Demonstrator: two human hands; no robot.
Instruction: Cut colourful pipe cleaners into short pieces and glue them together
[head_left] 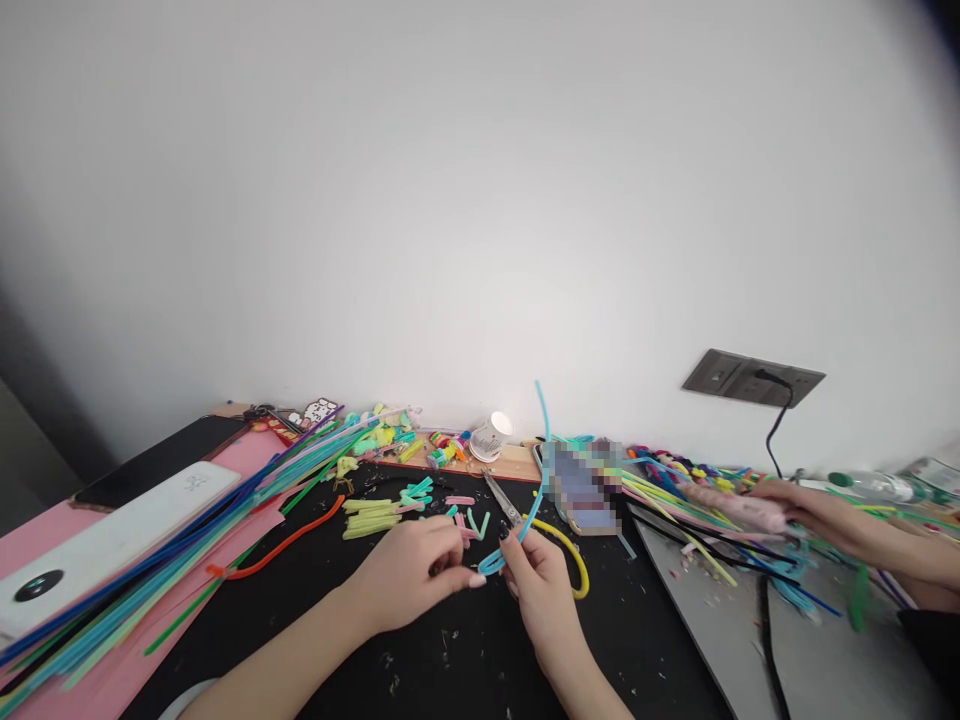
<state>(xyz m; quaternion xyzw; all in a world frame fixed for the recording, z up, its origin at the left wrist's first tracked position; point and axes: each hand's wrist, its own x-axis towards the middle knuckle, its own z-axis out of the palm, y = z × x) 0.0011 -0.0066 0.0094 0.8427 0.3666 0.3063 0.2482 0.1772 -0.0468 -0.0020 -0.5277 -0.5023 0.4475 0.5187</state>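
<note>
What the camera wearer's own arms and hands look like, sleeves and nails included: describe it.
Both forearms are bare where they show, with no sleeve, watch or bracelet visible. The left hand is ungloved, with a pale, whitish nail. The right hand, also ungloved, shows a dark, glossy nail.

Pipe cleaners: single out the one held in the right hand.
The light-blue pipe cleaner, its looped end pinched by the right hand; the orange one and the bundle at far left lie untouched.

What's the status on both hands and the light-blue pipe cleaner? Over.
Right hand pinching looped light-blue pipe cleaner. Left hand close alongside, contact unclear. Scissors lying just beyond, possibly in the way.
</note>
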